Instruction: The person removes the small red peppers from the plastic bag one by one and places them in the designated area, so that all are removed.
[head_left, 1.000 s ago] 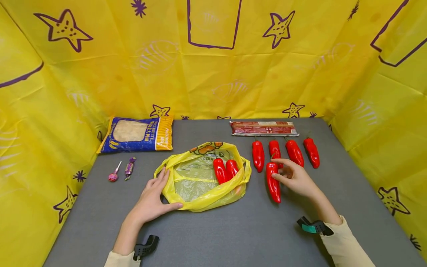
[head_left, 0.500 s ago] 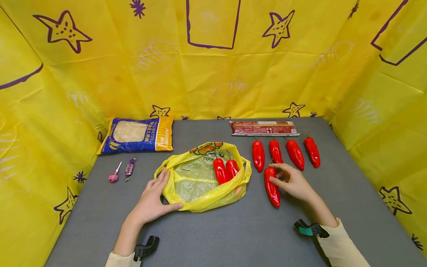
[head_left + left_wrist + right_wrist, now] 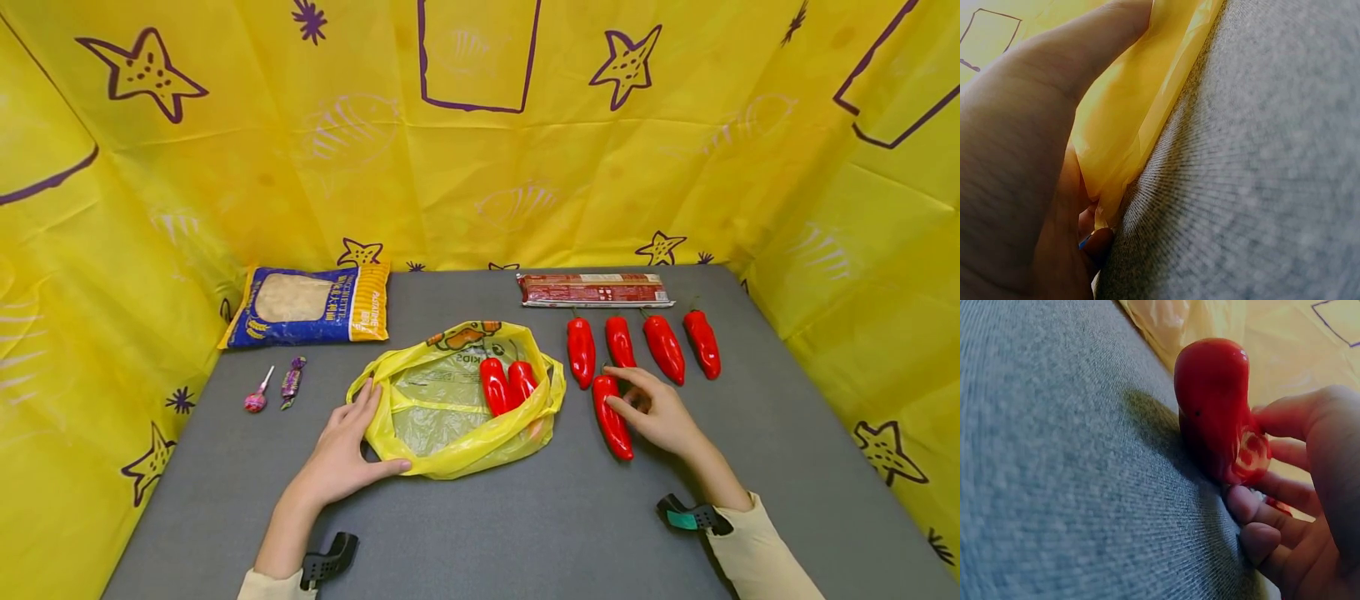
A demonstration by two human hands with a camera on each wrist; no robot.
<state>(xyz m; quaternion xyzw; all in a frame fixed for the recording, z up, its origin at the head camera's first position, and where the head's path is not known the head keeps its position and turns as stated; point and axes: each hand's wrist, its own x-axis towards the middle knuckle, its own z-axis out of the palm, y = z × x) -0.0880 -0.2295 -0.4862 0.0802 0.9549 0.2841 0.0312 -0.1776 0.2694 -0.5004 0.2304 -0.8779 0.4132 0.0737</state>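
Head: pinches a red pepper [image 3: 612,425] with the right hand [image 3: 651,410], right of the yellow bag [image 3: 457,460]; spreads the left hand [image 3: 337,450] against its left rim; seems mid-bagging, likely calls for a lift over the rim. Left wrist: touches the bag. Right wrist: clamps pepper with thumb and fingers

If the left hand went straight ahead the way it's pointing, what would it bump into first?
Most likely the yellow plastic bag: the left hand already touches its side, so nothing else comes before it. What lies beyond is harder to judge.
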